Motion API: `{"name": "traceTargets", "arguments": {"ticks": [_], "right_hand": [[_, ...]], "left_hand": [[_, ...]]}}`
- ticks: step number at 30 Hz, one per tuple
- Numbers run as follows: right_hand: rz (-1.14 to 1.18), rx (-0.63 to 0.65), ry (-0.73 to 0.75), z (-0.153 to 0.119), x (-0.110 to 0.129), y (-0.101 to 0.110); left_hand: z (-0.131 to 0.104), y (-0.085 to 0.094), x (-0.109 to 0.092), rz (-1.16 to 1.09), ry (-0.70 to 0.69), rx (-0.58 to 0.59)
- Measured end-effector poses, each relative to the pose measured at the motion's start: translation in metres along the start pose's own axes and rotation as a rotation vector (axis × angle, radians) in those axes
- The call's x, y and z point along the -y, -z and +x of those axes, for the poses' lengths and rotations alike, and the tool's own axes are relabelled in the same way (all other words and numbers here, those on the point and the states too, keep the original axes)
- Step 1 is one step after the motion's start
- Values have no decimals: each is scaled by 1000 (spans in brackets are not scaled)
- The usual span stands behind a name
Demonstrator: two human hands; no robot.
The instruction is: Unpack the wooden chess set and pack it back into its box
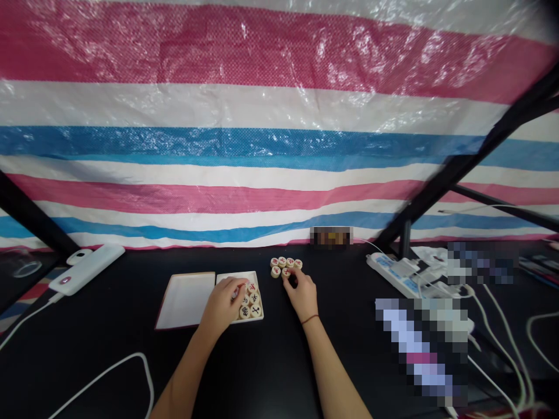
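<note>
An open white box lies on the black table: its lid half (186, 299) is empty, its tray half (257, 278) holds several round wooden chess pieces (252, 305) with black and red characters. My left hand (222, 305) rests in the tray, fingertips on a piece there. A small cluster of chess pieces (283, 265) sits on the table just beyond the tray. My right hand (301, 291) reaches to that cluster, fingertips pinching a piece at its near edge.
A white power bank (87, 267) with a cable lies at the left. A white power strip (399, 273) with plugs and cables sits at the right. A striped tarp (262, 145) hangs behind the table, with black frame bars (458, 169) crossing.
</note>
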State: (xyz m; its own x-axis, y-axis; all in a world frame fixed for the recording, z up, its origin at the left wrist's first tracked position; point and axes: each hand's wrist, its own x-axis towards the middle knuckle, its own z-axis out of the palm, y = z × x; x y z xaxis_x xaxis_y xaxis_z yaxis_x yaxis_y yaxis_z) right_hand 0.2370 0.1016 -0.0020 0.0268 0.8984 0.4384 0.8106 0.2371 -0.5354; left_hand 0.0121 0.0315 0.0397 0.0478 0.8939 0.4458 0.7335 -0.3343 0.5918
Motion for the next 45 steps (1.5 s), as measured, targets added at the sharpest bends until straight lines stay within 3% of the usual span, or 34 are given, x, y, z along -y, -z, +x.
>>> {"name": "traceTargets", "arguments": {"ticks": [12, 17, 23, 27, 35, 39, 42, 45], "right_hand": [[8, -4, -1, 3, -3, -4], [62, -80, 31, -2, 14, 7], [344, 219, 116, -19, 55, 9], [343, 265, 157, -23, 64, 3], [353, 288, 136, -24, 62, 1], [360, 226, 147, -24, 63, 2], [348, 125, 224, -25, 67, 4], [360, 113, 333, -29, 74, 7]], "left_hand": [[1, 1, 7, 24, -6, -34], [1, 1, 11, 164, 18, -39], [2, -4, 10, 369, 65, 51], [5, -10, 4, 419, 50, 103], [4, -10, -1, 320, 82, 109], [4, -8, -1, 275, 91, 111], [5, -7, -6, 202, 110, 25], [6, -7, -14, 43, 129, -23]]}}
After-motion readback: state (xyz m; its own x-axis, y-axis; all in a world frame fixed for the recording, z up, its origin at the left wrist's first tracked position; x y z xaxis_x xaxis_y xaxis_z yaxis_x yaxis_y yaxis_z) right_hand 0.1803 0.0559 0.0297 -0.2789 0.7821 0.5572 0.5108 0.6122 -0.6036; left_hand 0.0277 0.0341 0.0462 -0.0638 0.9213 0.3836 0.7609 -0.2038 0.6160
